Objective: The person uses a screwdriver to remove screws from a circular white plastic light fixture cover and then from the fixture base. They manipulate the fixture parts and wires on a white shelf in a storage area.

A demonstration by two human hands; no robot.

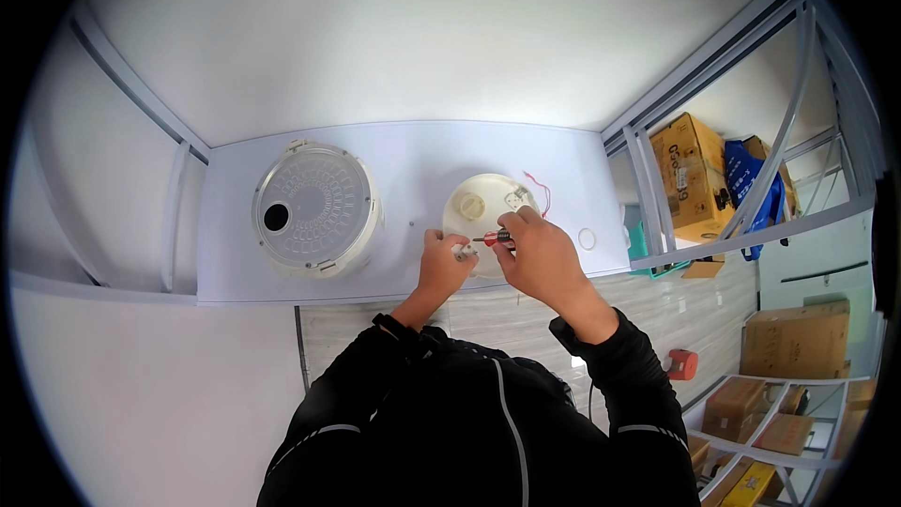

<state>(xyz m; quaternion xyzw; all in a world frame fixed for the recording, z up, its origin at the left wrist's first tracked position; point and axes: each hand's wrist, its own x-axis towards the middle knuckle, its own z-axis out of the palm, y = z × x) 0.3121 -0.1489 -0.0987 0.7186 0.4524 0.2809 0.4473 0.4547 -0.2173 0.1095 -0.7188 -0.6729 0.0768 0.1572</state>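
Observation:
My right hand (546, 258) is closed round the red-and-black handle of a screwdriver (497, 238), whose thin shaft points left. At the shaft's tip, my left hand (441, 268) pinches a small white part (464, 252); its exact kind is too small to make out. Both hands are over the near side of a round cream-white disc (492, 207) lying on the table. The disc carries a round raised knob (471, 207) and a small metal-and-white fitting (516, 198). A thin red wire (543, 190) curls off its far right edge. My hands hide the disc's near part.
A large white drum (319, 202) with a ribbed translucent lid and black hole stands left on the pale table (404, 155). Right of my hands lies a thin white ring (587, 238). A tiny metal piece (411, 222) lies mid-table. Beyond the right-hand frame are cardboard boxes (693, 174).

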